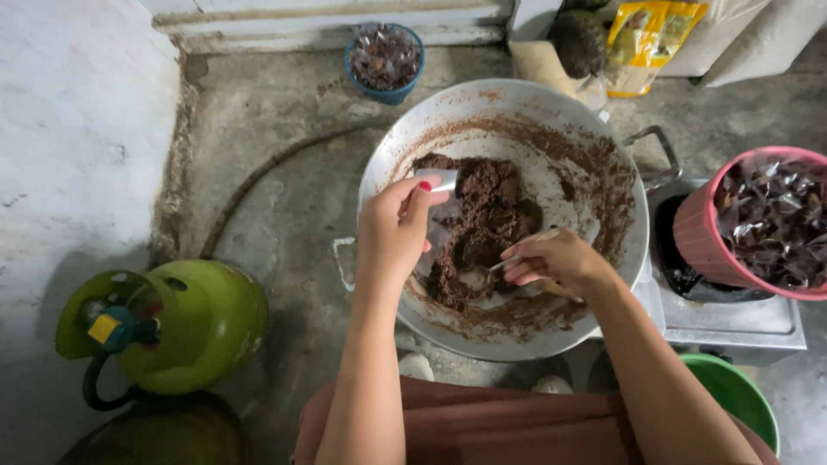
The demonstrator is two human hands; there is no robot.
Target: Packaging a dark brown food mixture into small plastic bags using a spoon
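Two hands over one large metal wok (517,99) holding brown paste (487,215). Left hand (392,232): fingers pinched on small clear plastic bag (439,181), held above paste near wok's left rim. Right hand (556,258): fingers closed around spoon (517,254), tip in paste. Wok right rim close to pink bucket (702,237) of wrapped pieces; stove (741,323) beneath. One blue bucket (383,86) well apart at top. One green gas cylinder (198,323) left; bare concrete floor (284,215) open between it and wok.
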